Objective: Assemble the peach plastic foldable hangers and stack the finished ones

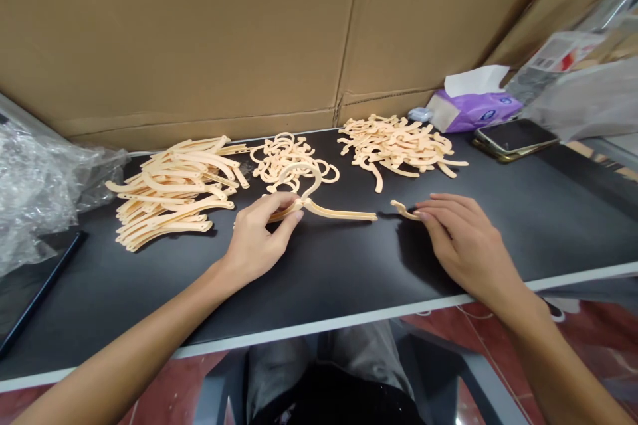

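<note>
My left hand [264, 232] pinches a partly assembled plastic clothes hanger [341, 214] at its centre. Its round hook stands up, one arm stretches right above the black table, and the other side is mostly behind my fingers. To the right, my right hand [463, 239] is closed on a small curved hanger piece [403, 210], whose free end points left toward the hanger arm, apart from it. Beyond my left hand lie a pile of long hanger arms [174, 189] and a pile of hooks [284, 153]. Farther right is a heap of small curved pieces [399, 143].
Tall cardboard [199, 40] walls the table's back edge. A purple tissue pack [473, 108] and a phone [516, 135] are at the back right, near clear plastic bags [588, 93]. Crumpled bubble wrap [40, 179] covers the left end. The black table [323, 279] has a light front edge.
</note>
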`<state>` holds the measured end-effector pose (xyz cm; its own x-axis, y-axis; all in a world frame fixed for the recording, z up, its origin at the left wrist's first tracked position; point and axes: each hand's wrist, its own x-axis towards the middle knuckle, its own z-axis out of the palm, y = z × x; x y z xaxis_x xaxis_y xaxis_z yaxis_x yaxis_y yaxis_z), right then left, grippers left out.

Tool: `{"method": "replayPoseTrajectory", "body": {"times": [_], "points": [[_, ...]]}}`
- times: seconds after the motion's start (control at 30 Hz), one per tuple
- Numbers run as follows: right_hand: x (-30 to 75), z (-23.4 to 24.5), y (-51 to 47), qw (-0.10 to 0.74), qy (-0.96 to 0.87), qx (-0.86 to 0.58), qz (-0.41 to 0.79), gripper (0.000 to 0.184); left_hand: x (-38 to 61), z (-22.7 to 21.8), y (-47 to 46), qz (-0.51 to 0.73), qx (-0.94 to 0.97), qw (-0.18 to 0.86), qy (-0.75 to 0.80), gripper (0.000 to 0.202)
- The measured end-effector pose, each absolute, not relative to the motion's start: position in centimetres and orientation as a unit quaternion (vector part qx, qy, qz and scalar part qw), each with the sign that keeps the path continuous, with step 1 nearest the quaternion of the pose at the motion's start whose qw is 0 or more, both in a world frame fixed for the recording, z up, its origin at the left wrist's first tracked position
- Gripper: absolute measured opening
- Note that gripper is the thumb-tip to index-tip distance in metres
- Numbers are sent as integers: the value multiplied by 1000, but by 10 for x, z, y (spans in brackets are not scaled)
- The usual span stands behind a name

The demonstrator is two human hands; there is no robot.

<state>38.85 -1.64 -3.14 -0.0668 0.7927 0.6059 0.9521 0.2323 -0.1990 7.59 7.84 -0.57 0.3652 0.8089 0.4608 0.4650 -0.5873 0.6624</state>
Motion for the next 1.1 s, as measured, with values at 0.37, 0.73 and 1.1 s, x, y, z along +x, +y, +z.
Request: {"method": "replayPoseTrajectory", "body": {"times": [0.37,0.73,1.1], "points": [[351,6,39,509,-596,-588,199,30,70,-1,91,446,776,165,414,19],[325,6,76,444,-631,-553,315,48,63,3,100,449,769,112,442,25],[321,7,69,377,-663,-514,392,27,64,-4,99,435,783,93,435,29]]}}
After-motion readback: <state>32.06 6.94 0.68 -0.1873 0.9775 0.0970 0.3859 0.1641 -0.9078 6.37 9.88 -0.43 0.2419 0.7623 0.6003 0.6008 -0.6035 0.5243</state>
